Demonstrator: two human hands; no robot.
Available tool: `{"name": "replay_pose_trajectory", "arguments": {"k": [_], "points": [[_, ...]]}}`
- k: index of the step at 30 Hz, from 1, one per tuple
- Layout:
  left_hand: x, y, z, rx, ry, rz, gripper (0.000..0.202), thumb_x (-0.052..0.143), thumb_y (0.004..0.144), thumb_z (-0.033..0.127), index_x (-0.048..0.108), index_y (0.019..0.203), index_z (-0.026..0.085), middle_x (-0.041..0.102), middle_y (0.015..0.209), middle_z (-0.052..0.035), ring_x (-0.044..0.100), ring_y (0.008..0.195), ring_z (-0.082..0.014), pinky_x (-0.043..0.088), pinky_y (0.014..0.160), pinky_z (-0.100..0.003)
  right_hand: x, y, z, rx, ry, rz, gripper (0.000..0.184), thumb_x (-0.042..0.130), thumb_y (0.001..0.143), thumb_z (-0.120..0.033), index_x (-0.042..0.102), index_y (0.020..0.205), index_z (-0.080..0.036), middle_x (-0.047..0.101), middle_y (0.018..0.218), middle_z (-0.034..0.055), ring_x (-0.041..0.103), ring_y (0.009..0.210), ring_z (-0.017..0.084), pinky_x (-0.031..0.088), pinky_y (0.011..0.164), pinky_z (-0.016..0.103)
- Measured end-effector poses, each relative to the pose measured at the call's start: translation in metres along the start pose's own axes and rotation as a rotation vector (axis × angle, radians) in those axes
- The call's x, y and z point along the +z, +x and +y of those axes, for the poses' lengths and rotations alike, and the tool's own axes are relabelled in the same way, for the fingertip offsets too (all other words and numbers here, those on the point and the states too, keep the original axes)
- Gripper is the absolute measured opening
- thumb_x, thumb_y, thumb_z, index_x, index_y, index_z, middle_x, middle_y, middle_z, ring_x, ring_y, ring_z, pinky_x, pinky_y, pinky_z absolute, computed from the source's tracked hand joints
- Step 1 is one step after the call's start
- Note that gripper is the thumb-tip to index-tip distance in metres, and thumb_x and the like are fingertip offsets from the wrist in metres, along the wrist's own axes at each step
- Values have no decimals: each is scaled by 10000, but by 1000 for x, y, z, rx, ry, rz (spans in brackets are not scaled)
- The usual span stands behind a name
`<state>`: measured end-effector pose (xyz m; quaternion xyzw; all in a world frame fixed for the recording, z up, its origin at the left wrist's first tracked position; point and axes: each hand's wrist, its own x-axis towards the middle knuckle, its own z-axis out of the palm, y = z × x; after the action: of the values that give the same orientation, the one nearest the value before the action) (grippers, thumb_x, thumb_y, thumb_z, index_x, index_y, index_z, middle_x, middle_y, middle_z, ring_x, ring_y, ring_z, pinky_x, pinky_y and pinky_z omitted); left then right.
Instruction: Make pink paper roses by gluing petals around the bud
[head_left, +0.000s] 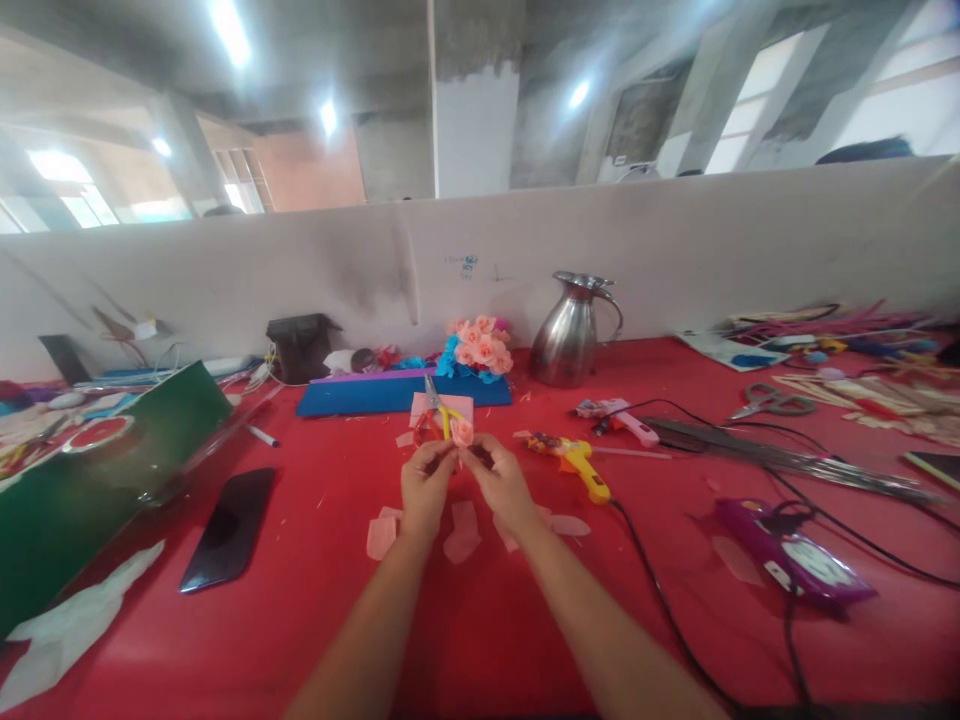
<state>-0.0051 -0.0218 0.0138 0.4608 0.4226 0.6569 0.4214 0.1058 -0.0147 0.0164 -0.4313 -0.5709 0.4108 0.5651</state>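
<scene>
A small pink paper rose (462, 432) is pinched at its base between both hands, above the red table. My left hand (426, 482) is closed on it from the left, fingertips pressed together. From the right, my right hand (496, 482) holds it with thumb and fingers. Just behind the rose lie scissors (448, 412) with red and yellow handles, on a pink paper sheet (459, 404). Pink paper petals (462, 534) are scattered on the table around my wrists. Farther back stands a bunch of pink paper roses (481, 345) with blue paper below it.
To the right lie a yellow glue gun (583, 468), a pink glue gun (626, 422), a bundle of wires (787, 455) and a purple power strip (799, 560) with cords. A steel jug (568, 335) stands at the back. At left are a black phone (229, 528) and a green board (112, 480).
</scene>
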Motion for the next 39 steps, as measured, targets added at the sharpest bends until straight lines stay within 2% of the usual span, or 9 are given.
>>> {"name": "replay_pose_trajectory", "arguments": {"k": [5, 9, 14, 17, 21, 26, 32, 35, 39], "points": [[-2, -1, -2, 100, 39, -2, 144, 642, 711, 266, 723, 796, 182, 665, 839, -54, 602, 810, -153, 472, 741, -271, 1, 1, 4, 4, 4, 38, 200, 611, 719, -342, 626, 832, -179, 655, 774, 26, 582, 717, 173, 442, 679, 286], [-1, -2, -1, 19, -18, -25, 179, 651, 702, 274, 722, 839, 182, 662, 837, -46, 587, 760, -133, 462, 690, -248, 0, 2, 4, 25, 41, 60, 191, 624, 703, -325, 659, 819, -177, 670, 746, 21, 588, 688, 172, 446, 649, 281], [1, -2, 2, -113, -90, -39, 357, 702, 647, 286, 687, 986, 176, 641, 808, -27, 522, 621, -78, 441, 600, -211, -1, 2, 3, 17, 31, 85, 199, 640, 683, -324, 685, 812, -179, 694, 802, 41, 610, 727, 188, 461, 673, 295], [2, -1, 0, -123, -96, -69, 324, 721, 620, 299, 707, 916, 167, 634, 885, -44, 527, 663, -87, 437, 600, -205, -2, 1, 2, -6, 1, 94, 155, 622, 692, -288, 691, 788, -187, 693, 777, 37, 618, 732, 190, 470, 690, 301], [2, -2, -1, -109, -78, -95, 244, 714, 623, 298, 723, 819, 152, 630, 799, -33, 514, 655, -92, 415, 580, -195, -2, -3, -1, -93, -110, 135, 115, 594, 708, -226, 697, 751, -201, 690, 794, 43, 624, 742, 188, 474, 695, 298], [1, -1, 1, -91, -52, -35, 182, 714, 611, 269, 726, 747, 149, 619, 684, -2, 475, 573, -73, 379, 535, -192, 0, -3, -2, -155, -208, 93, 153, 559, 727, -181, 706, 758, -206, 689, 807, 50, 621, 717, 178, 477, 666, 289], [-3, 3, -4, -116, 35, -1, 277, 695, 636, 288, 724, 867, 138, 636, 624, -1, 486, 530, -78, 401, 529, -202, 1, -2, 4, -176, -209, 40, 174, 548, 764, -222, 707, 828, -194, 683, 857, 73, 627, 737, 189, 490, 654, 297], [-6, 6, -9, -112, 58, -13, 296, 685, 652, 301, 724, 897, 140, 648, 616, -1, 509, 535, -86, 414, 533, -204, 2, -3, 4, -193, -235, 11, 191, 538, 779, -238, 712, 844, -192, 680, 866, 86, 629, 764, 196, 491, 674, 307], [-9, 9, -14, -113, 44, 13, 270, 697, 638, 310, 734, 843, 138, 683, 655, -30, 578, 588, -120, 455, 574, -229, 2, -5, -1, -174, -217, 29, 195, 539, 783, -260, 700, 871, -195, 681, 880, 78, 623, 755, 189, 484, 657, 295]]}}
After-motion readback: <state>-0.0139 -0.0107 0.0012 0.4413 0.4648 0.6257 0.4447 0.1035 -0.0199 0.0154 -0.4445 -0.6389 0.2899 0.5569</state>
